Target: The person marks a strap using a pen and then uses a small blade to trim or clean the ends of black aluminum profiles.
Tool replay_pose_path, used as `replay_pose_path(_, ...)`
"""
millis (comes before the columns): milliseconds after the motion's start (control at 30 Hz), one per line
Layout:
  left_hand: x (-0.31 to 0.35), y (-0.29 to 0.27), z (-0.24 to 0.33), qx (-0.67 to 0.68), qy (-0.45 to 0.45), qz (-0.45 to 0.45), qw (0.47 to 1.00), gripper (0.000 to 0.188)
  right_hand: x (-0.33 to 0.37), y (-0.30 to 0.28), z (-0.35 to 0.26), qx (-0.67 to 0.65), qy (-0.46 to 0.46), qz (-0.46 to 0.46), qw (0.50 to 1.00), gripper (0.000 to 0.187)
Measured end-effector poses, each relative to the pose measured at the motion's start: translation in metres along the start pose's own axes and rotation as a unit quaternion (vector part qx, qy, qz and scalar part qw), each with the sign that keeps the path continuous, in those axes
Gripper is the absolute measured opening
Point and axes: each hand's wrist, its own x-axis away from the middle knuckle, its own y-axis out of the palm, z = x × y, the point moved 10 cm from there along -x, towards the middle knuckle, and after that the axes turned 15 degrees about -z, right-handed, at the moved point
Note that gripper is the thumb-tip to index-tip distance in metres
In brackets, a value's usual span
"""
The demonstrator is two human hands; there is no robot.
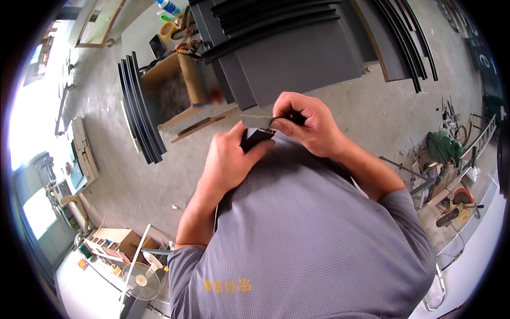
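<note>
Left hand: clamped on a short black profile piece, thumb across its face. Right hand: thumb and fingers pinched on a thin grey plate, held at the profile's end; contact cannot be determined. Both pieces sit just off the near left corner of a dark grey panel. Long black strips lie toward the panel's far edge.

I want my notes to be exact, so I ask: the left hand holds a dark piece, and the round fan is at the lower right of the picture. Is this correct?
The side is wrong: the head view shows the round fan at the lower left. The left hand does hold a dark piece.
</note>
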Motion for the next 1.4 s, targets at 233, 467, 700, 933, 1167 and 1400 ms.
replay_pose_path(233,0.000,0.001,-0.001,0.013,0.000,-0.004,1.000,0.041,-0.002,-0.007,0.011,0.036,0.062,0.003,0.997,0.012)
replay_pose_path(467,-0.001,0.003,-0.008,0.016,-0.013,-0.003,1.000,0.042,0.003,-0.005,0.003,0.072,0.036,0.012,0.997,0.011)
replay_pose_path(700,-0.005,0.000,0.007,-0.083,-0.005,0.024,0.996,0.042,0.002,-0.007,-0.003,0.029,0.046,0.005,0.999,0.009)
replay_pose_path(933,-0.007,0.007,0.010,-0.065,0.050,0.042,0.996,0.047,0.011,-0.025,0.013,0.055,0.098,0.042,0.993,0.008)
replay_pose_path(1167,-0.010,0.012,0.020,-0.137,0.027,0.006,0.990,0.041,0.016,-0.015,0.005,0.037,0.099,0.034,0.994,0.009)
replay_pose_path(1400,-0.008,0.019,0.013,-0.116,-0.015,-0.021,0.993,0.042,0.020,-0.014,-0.002,0.097,0.105,0.007,0.990,0.011)
